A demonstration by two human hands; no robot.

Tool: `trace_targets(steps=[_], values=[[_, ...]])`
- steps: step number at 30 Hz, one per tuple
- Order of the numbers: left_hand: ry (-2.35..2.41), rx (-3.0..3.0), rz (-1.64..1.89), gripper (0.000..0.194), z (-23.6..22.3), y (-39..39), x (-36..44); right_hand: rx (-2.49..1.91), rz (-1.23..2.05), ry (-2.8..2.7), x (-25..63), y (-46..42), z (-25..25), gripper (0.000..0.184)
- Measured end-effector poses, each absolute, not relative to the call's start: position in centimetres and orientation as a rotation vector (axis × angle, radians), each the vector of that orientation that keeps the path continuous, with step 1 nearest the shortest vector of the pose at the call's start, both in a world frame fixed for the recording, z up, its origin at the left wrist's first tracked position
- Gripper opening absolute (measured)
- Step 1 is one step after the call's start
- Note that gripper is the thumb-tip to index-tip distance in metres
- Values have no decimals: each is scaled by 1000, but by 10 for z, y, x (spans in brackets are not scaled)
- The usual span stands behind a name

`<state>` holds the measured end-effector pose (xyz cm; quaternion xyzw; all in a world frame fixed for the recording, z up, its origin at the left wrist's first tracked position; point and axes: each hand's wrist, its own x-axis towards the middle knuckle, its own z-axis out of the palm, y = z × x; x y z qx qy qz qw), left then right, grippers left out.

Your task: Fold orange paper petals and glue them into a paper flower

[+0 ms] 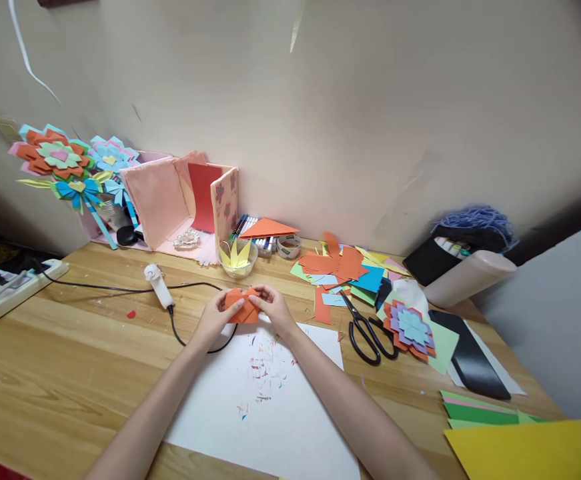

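Note:
Between my two hands is a folded piece of orange paper (244, 312), held up over the far edge of a white sheet (265, 427). My left hand (216, 319) pinches its left side, thumb across the front. On the right side, my right hand (273, 308) grips it the same way, its thumb near the top fold. The fingers behind the paper are mostly hidden. Marks and tiny coloured scraps dot the white sheet. Just beyond my hands stands a clear bowl (240, 261) with yellow folded paper pieces.
A white glue gun (159, 285) with a black cable lies at left. Black scissors (369, 332), orange scraps (337, 263) and a layered paper flower (413, 327) lie at right. A pink box (155, 207) and paper flowers (57, 157) stand at the back left. Coloured sheets (525, 447) lie front right.

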<state>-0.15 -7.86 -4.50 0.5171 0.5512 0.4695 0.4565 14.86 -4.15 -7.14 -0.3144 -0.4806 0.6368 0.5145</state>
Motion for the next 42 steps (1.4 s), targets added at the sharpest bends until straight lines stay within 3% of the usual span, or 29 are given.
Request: trace_targets(steps=[9, 22, 31, 38, 42], values=[[1389, 1497, 1114, 38, -49, -92, 28, -1118, 923, -1011, 205, -16, -77, 32], [1470, 1548, 1113, 40, -47, -101, 28, -1392, 223, -1435, 201, -13, -81, 32], [1424, 1531, 1130, 42, -46, -104, 29, -1255, -14, -1920, 191, 80, -25, 30], [1394, 1488, 1144, 40, -47, -105, 29, -1289, -83, -2157, 168, 130, -22, 17], [1406, 1467, 1145, 41, -46, -105, 28, -1329, -131, -2221, 164, 132, -23, 23]])
